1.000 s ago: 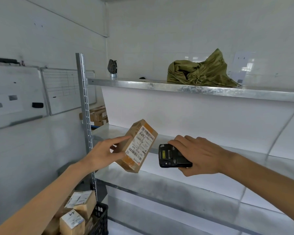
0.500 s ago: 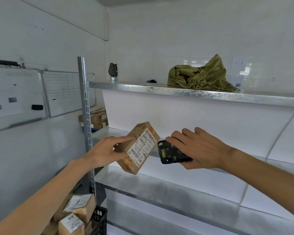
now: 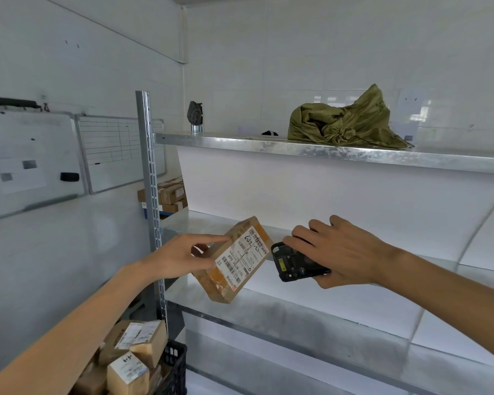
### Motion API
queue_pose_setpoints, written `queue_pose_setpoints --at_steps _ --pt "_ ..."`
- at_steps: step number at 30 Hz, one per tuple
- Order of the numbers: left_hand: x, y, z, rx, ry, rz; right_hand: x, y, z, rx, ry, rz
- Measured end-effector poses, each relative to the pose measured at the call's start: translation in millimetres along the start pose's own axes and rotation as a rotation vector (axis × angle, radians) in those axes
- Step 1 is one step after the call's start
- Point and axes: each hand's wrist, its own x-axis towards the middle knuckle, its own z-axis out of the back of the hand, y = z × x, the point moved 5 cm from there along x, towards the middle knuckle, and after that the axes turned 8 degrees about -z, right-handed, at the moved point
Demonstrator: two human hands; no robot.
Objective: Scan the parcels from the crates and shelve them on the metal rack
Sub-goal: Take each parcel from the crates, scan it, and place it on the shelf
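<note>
A galvanised metal rack (image 3: pixel 325 151) fills the white-tiled corner. In front of its middle shelf, the left hand (image 3: pixel 177 259) grasps a brown cardboard parcel (image 3: pixel 234 259); the right hand (image 3: pixel 342 252), clasping a black handheld scanner (image 3: pixel 293 262), has drawn closer to the label (scan likely underway, shelving next).

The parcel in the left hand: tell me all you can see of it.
The parcel is a small brown cardboard box, taped, with a white shipping label carrying barcodes and handwriting. The left hand holds it tilted in the air before the metal rack, label facing the black scanner in the right hand. It rests on no shelf.
</note>
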Motion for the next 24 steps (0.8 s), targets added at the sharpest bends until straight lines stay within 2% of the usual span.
queue_pose_setpoints --at_steps 24 --pt "16.1 6.6 -2.3 0.022 0.042 0.006 16.0 -9.9 -13.6 0.008 0.055 0.006"
